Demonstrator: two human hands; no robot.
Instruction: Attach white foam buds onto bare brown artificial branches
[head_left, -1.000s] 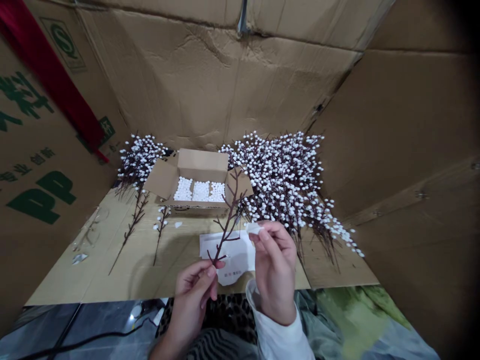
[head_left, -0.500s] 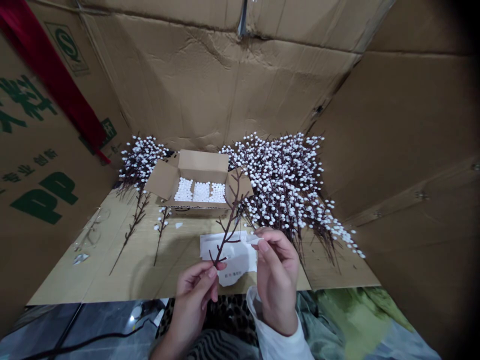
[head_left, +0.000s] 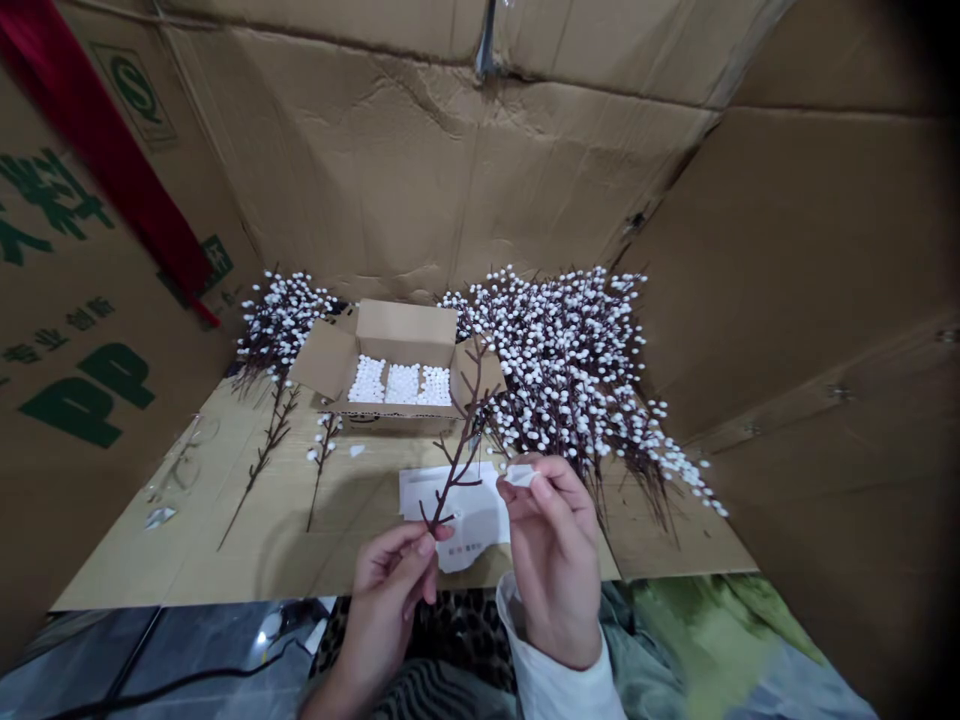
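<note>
My left hand (head_left: 390, 590) holds the lower end of a bare dark brown artificial branch (head_left: 459, 465) upright between thumb and fingers. My right hand (head_left: 553, 560) is beside the branch and not touching it. Its thumb and forefinger pinch a small white foam bud (head_left: 521, 476). Under both hands lies a torn sheet of white paper (head_left: 469, 525) with small print. An open cardboard box (head_left: 397, 365) holding white foam buds stands ahead, partly behind the branch's top.
Heaps of white-budded branches (head_left: 562, 370) (head_left: 281, 325) flank the box on a cardboard sheet (head_left: 187, 540). A bare twig (head_left: 266, 455), a sparsely budded twig (head_left: 322, 465) and clear plastic scraps (head_left: 180, 460) lie left. Printed cardboard walls surround everything; a black cable (head_left: 202, 675) crosses the floor below.
My right hand has shifted slightly right and turned, bringing the white bud further from the branch. The left hand and branch have barely moved.
</note>
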